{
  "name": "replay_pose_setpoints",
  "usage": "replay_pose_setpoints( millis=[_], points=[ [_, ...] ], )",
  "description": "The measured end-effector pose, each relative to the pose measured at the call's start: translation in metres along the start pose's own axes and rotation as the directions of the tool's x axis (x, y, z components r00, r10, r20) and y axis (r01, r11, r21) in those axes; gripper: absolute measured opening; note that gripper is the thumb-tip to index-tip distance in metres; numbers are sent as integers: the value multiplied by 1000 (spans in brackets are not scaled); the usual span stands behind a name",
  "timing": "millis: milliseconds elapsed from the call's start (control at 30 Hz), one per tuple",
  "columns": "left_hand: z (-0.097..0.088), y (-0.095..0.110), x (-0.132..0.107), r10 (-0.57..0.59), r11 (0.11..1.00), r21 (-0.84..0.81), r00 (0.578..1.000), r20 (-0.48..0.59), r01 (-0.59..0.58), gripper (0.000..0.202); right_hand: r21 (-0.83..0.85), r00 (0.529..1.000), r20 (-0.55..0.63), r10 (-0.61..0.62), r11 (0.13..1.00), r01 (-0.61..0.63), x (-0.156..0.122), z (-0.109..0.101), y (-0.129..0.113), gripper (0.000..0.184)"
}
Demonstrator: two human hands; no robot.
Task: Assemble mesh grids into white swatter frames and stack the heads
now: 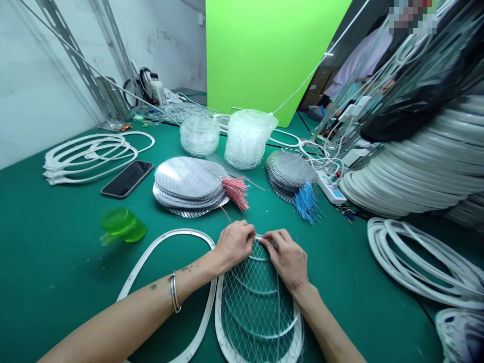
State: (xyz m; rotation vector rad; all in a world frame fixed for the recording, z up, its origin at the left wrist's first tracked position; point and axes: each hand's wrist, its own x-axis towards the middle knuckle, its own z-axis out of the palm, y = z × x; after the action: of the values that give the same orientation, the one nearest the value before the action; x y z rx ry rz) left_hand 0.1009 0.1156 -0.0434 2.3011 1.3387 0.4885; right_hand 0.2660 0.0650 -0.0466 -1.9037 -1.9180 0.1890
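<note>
Both my hands rest on the far end of a white oval frame with metal mesh (257,307) laid in it, close to me on the green table (45,262). My left hand (234,244) has its fingers curled and pressed on the mesh and rim at the top. My right hand (286,257) pinches the same top edge from the right, fingertips nearly touching the left hand's. An empty white oval frame (151,254) lies just left of the meshed one, under my left forearm, which wears a metal bangle.
Beyond my hands lie a mesh stack with red wires (192,186) and a mesh stack with blue wires (293,179). A green cup (121,225), a phone (127,178), white frames (91,154), clear plastic stacks (247,137), a power strip (329,189) and frame piles (423,166) surround them. Another person sits at back right.
</note>
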Motion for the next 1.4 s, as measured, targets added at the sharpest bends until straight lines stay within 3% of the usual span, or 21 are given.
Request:
replay_pose_setpoints(
  millis=[267, 633, 767, 867, 933, 1033, 1133, 1233, 1400],
  points=[
    [0, 0, 2, 10, 1000, -8, 1000, -4, -10, 13, 16, 998, 19, 61, 998, -62, 7, -4, -4, 21],
    [3, 1, 3, -56, 996, -66, 998, -19, 55, 11, 206, 992, 91, 91, 973, -108, 21, 3, 7, 31],
    [-9, 3, 11, -78, 992, -95, 997, 13, 79, 9, 325, 994, 53, 99, 939, -111, 18, -15, 10, 41],
    [-32, 6, -3, -53, 992, -117, 999, 0, 53, 14, 322, 984, -54, 171, 935, -145, -18, -43, 8, 34],
    [-48, 9, -29, 22, 989, -143, 999, -29, -26, 12, 239, 982, -142, 125, 967, -89, -61, -60, 3, 22],
    [-59, 12, -91, 318, 919, -255, 948, 21, -302, 13, 126, 975, -185, -127, 980, 151, -136, -72, -14, 10],
    [-48, 11, -150, 524, 845, -208, 842, 131, -493, 19, 107, 925, -107, -365, 920, 376, -193, -63, -31, 31],
    [-30, 8, -175, 572, 820, -120, 799, 185, -559, 28, 76, 899, -67, -434, 896, 438, -215, -50, -39, 38],
    [-26, 11, -164, 540, 842, -156, 802, 255, -517, 27, 104, 911, -33, -412, 905, 413, -212, -44, -36, 36]
  ],
)
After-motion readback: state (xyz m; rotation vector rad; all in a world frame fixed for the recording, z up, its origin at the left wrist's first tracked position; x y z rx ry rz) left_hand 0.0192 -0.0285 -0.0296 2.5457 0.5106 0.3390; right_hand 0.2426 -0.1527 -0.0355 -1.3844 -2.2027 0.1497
